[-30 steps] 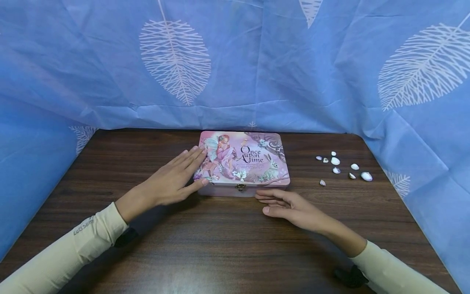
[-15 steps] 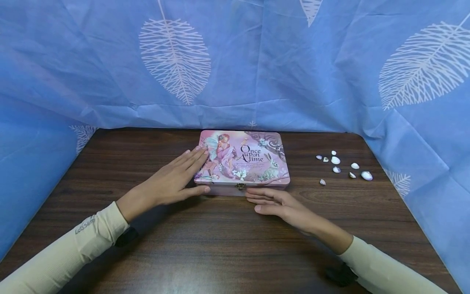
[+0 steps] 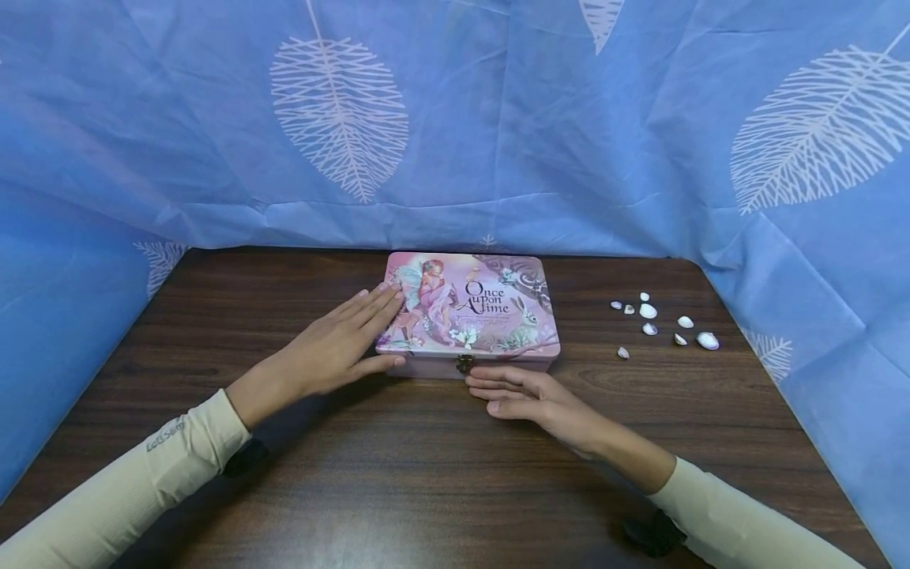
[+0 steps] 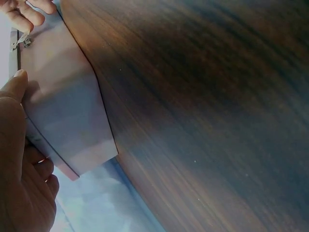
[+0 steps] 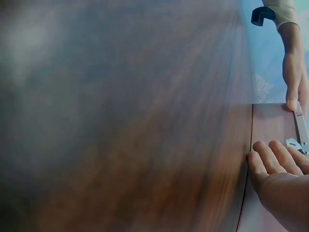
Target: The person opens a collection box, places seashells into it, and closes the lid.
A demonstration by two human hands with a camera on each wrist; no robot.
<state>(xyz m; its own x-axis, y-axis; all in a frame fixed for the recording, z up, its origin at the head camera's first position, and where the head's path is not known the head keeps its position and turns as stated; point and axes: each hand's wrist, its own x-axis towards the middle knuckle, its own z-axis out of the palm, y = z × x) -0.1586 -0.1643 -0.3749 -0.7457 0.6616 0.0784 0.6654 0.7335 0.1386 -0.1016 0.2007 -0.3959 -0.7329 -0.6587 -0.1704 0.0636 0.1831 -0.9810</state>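
Observation:
A pink box [image 3: 498, 340] printed "Once Upon A Time", with a fairy and a rabbit on its lid, sits closed on the table. My left hand [image 3: 330, 344] lies along its left side, straight fingers over the lid's edge and thumb at the front wall. At the middle of the front is a small metal clasp [image 3: 465, 363]. My right hand [image 3: 543, 399] is in front of the box, fingers extended, fingertips right at the clasp. In the left wrist view the clasp [image 4: 21, 41] stands out from the wall beside the right fingertips; the right wrist view also shows it sticking out.
Several small white and purplish seashells [image 3: 648, 311] lie scattered to the right of the box. The dark wood-grain table [image 3: 398, 490] is bordered at back and sides by a blue cloth [image 3: 462, 118] with white leaf prints.
My right hand has slid left along the box front, from near its right corner to the clasp. The left hand stays nearly where it was, its thumb shifted slightly.

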